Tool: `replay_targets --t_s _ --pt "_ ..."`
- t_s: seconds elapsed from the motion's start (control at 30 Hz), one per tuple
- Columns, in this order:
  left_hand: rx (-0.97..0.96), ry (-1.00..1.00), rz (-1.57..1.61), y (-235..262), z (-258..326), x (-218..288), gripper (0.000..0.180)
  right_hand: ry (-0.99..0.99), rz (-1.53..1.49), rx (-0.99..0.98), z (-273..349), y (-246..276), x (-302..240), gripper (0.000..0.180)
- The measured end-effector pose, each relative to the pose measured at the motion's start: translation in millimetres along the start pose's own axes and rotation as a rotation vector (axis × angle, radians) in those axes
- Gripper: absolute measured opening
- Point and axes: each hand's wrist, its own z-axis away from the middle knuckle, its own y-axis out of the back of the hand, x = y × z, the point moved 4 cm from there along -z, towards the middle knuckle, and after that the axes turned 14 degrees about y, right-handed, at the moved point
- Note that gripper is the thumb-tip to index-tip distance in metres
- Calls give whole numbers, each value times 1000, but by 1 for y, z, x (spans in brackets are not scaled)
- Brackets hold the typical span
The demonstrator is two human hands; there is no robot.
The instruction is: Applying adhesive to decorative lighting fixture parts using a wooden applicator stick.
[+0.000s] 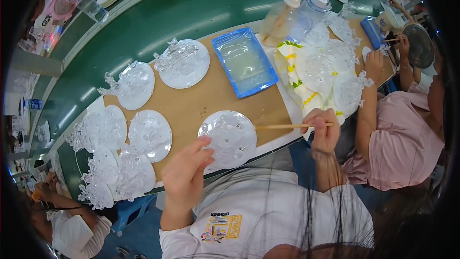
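Observation:
My right hand (323, 129) grips a thin wooden stick (275, 126), pinched between thumb and fingers. The stick points left, and its far end meets the right rim of a round white disc (230, 136). That disc lies near the table's front edge, with clear plastic pieces on its face. Over the disc's left rim is my left hand (189, 168), its fingers apart and their tips on or just above the disc; contact is hard to judge. Beyond the disc sits a shallow blue tray (220, 50), lined with clear film and holding a pale, see-through substance.
Several white discs with clear plastic pieces (149, 134) stand at the left; more lie on a patterned sheet (294, 74) at the right. Two bottles (282, 19) stand behind the sheet. Brown board (187, 110) covers the green table (191, 12). A co-worker in pink (397, 139) sits at right.

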Motion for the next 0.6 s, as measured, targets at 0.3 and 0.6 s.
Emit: replay_targets --t_s 0.3,0.6 --pt "20 183 15 3 -23 -6 36 251 408 101 -66 -7 -4 20" --pt "26 206 12 3 -24 -4 35 277 70 114 -15 -3 -17 19"
